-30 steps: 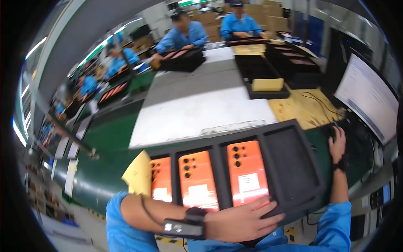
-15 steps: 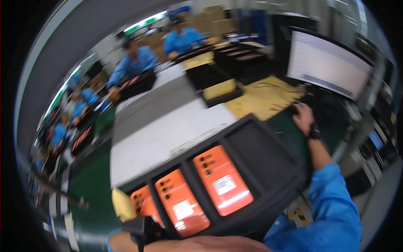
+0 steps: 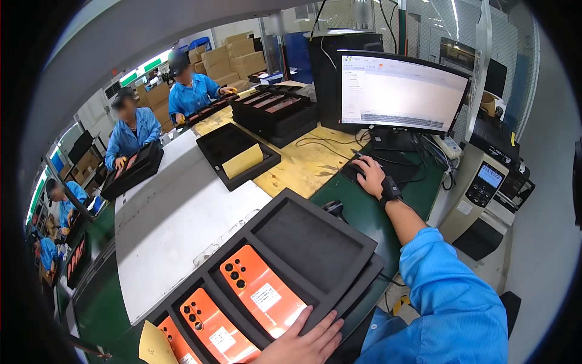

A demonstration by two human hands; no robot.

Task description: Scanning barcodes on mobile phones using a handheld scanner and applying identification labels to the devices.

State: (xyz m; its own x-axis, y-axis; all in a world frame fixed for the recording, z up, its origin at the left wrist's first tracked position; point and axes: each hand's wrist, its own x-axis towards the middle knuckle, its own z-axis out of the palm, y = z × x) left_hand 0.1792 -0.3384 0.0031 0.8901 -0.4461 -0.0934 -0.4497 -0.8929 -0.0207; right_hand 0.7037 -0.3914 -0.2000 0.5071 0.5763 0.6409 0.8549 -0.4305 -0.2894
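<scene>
My right hand (image 3: 370,176) lies curled over a computer mouse on a dark pad (image 3: 409,173), covering most of the mouse. A black foam tray (image 3: 291,199) sits in front of me, tilted in the view. My left hand (image 3: 306,341) rests with outstretched fingers across its near edge, fingertips by the lower end of an orange phone (image 3: 262,292). Beside that lie a second orange phone (image 3: 212,321) and a third (image 3: 174,341), partly cut off. All lie camera side up with white labels. The tray's right slot (image 3: 312,239) holds no phone.
A yellow paper (image 3: 154,346) stands at the tray's left end. Behind are a monitor (image 3: 403,91), a stack of foam trays (image 3: 276,121), another tray with yellow paper (image 3: 233,155) and a black handheld device (image 3: 333,209). A label printer (image 3: 485,188) stands right; co-workers sit far left.
The view has swung to the right and steadied. My left hand has come from the tray's left end to its near edge. My right hand stays at the mouse.
</scene>
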